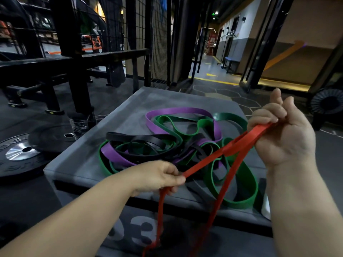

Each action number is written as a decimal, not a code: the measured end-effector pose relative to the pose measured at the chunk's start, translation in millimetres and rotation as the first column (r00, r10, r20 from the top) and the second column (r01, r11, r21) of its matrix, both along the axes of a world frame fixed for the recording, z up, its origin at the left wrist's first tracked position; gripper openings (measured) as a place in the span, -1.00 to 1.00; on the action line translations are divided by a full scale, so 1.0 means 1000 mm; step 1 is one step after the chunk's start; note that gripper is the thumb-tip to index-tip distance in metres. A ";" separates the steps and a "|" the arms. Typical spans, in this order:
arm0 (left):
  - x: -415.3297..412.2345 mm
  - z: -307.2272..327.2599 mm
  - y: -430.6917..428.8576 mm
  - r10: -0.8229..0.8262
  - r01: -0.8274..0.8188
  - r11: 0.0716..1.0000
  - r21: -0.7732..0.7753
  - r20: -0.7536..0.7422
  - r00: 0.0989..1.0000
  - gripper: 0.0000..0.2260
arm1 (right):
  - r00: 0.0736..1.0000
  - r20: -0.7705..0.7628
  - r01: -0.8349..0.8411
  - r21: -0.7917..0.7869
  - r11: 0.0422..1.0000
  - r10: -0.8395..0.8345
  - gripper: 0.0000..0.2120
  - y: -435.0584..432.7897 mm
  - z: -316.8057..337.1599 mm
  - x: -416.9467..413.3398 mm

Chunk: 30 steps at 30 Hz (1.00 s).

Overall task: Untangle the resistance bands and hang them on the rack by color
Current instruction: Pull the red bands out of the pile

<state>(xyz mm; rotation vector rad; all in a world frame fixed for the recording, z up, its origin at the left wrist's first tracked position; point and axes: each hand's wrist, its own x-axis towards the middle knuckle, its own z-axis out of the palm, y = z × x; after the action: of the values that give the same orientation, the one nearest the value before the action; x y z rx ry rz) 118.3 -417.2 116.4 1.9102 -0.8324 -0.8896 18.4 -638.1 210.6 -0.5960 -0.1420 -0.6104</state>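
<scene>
A red band (217, 154) stretches between both hands above a grey padded box (83, 162). My left hand (159, 177) pinches it low, near the box's front edge, and the band's loose end hangs down past the box front. My right hand (282, 130) grips the band higher, at the right. Beneath lies a tangled pile: a purple band (178, 111), green bands (246, 182) and black bands (141, 138) looped through one another. The red band passes over the pile's right side.
A black wire-mesh rack (152, 39) stands behind the box. To the left are a black bench frame (55, 64) and weight plates (18, 153) on the floor. A fan (326, 102) sits at the right; a corridor opens beyond.
</scene>
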 end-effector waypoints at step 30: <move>-0.015 0.056 0.022 0.219 -0.033 0.930 -0.367 0.480 0.849 -0.89 | 0.762 -0.632 -0.472 -0.393 0.790 0.141 -0.84 0.110 -0.045 0.023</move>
<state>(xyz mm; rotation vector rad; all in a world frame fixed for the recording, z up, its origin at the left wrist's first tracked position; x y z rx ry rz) 103.1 -395.2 172.7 1.8736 -1.0759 -0.1133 41.1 -528.1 165.6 -1.2550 0.1702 -0.0104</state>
